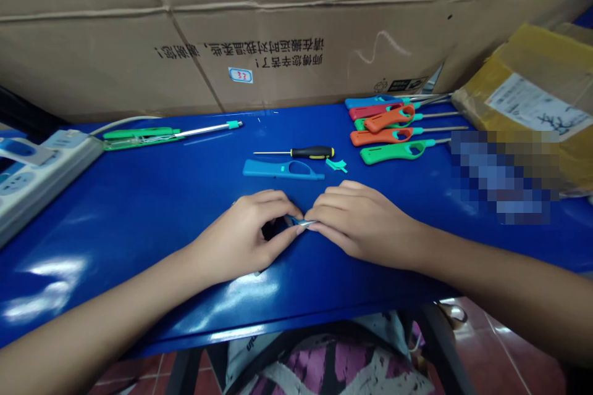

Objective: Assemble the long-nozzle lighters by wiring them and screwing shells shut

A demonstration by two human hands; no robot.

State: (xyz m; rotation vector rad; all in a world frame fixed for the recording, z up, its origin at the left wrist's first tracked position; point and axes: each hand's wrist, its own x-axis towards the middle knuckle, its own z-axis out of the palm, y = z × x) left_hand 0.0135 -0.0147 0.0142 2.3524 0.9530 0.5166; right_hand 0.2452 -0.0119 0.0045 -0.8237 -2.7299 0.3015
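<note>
My left hand (pixel 243 234) and my right hand (pixel 359 222) meet low over the blue table (pixel 139 222), fingers curled together round a small part (pixel 299 222). Only a sliver of blue plastic and a thin metal tip shows between the fingertips. Just beyond the hands lie a blue plastic lighter shell half (pixel 282 169), a black-and-yellow screwdriver (pixel 301 152) and a small teal plastic piece (pixel 336 165).
A pile of long-nosed lighters (pixel 393 129) in blue, red, orange and green lies at the back right. An opened green lighter (pixel 152 134) lies back left, beside a white power strip (pixel 32 166). Cardboard boxes (pixel 278 31) wall the far edge; a taped parcel (pixel 532 92) sits right.
</note>
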